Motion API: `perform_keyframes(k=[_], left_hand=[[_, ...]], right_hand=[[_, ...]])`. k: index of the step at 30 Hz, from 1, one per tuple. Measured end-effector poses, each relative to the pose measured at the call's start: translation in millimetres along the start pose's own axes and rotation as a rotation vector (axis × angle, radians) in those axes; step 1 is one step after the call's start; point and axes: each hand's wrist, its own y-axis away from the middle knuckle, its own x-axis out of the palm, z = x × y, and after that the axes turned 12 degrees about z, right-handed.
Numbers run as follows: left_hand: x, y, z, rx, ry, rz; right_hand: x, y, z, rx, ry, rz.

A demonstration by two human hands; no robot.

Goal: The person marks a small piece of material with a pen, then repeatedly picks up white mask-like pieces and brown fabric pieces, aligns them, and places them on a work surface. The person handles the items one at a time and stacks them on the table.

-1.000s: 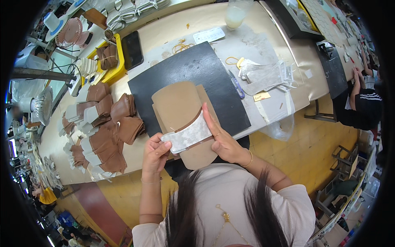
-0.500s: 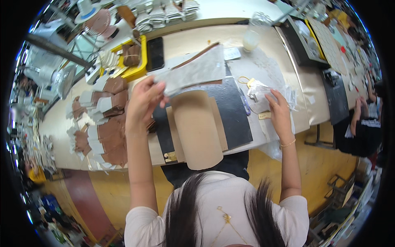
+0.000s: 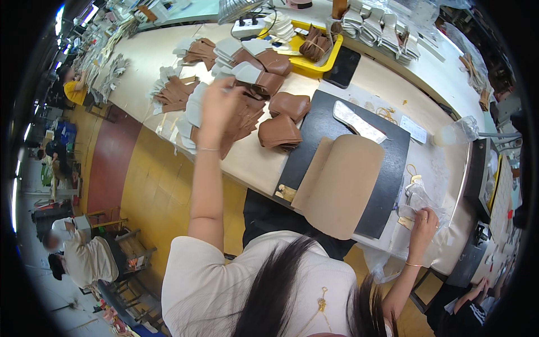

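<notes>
Yellow floor (image 3: 157, 180) with a red stripe runs behind our left hand, where another person (image 3: 90, 253) sits well apart from us. Between our two hands stretches a paper-covered table (image 3: 261, 163).

Our left hand (image 3: 220, 106) reaches over stacks of brown-and-pale pieces (image 3: 233, 126). It is blurred, so we cannot tell whether its fingers are closed on one. Just to its right sit two folded brown bundles (image 3: 279, 133). Beyond it, farther from our body, a yellow tray (image 3: 331, 63) holds another tied bundle, with a black phone (image 3: 343, 67) beside it.

Our right hand (image 3: 425, 223) rests with bent fingers at some crumpled white sheets (image 3: 417, 197); we cannot tell whether it pinches them. A cloudy jar (image 3: 456, 132) stands beyond it.

Between the hands lies a black board (image 3: 387, 205), bearing a curved brown sheet (image 3: 356, 180) on its near side. On its far side, held by neither hand, a narrow-waisted pale piece (image 3: 359, 123) lies flat.

As we judge it, the work is partway: this single piece is set out, while many others remain stacked by our left hand. Whether those are finished, we cannot tell.
</notes>
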Motion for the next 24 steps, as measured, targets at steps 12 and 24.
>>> perform_keyframes(k=[12, 24], left_hand=[[-58, 80, 131, -0.564, -0.261, -0.206], [-41, 82, 127, -0.429, -0.028, -0.151]], right_hand=[[-36, -19, -4, 0.195, -0.317, 0.175], [-38, -28, 22, 0.102, -1.381, -0.024]])
